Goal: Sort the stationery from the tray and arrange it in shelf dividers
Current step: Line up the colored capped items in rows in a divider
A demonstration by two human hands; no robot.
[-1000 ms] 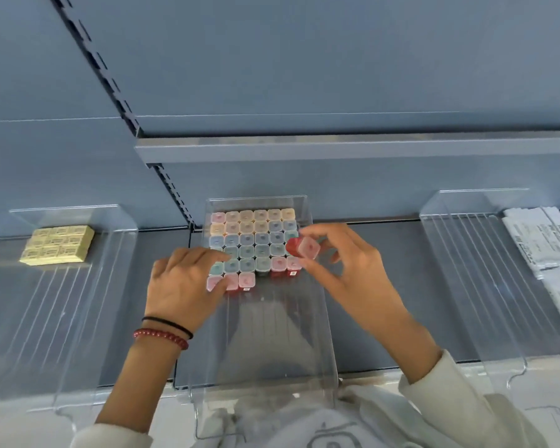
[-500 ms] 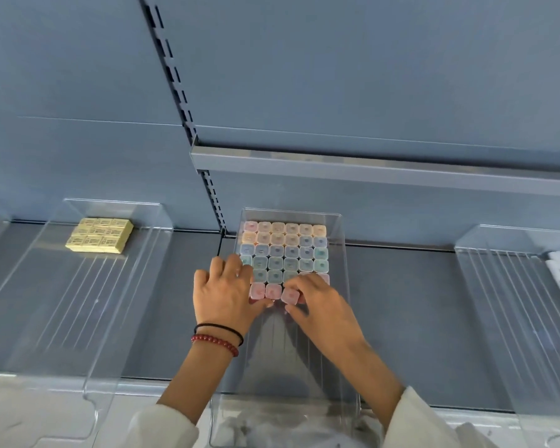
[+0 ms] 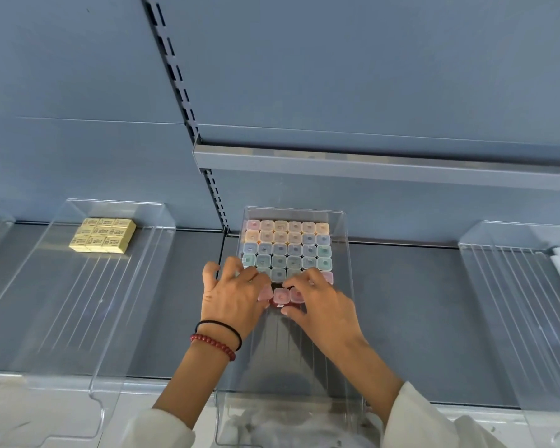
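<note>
My left hand (image 3: 232, 295) rests with fingers spread on top of the near left of the pastel boxes (image 3: 286, 250), holding nothing; I judge it steadies the rows. My right hand (image 3: 320, 305) brackets the dark red box (image 3: 281, 297) in the near row, thumb at its near face, fingers over the row beyond. Whether it pinches the box or only nudges it home I cannot tell. The boxes stand lid-up, packed against the far wall of the middle divider (image 3: 295, 210), likely so each row butts the next. Far left, yellow erasers (image 3: 102, 236) sit sorted apart in the left divider (image 3: 117, 202).
</note>
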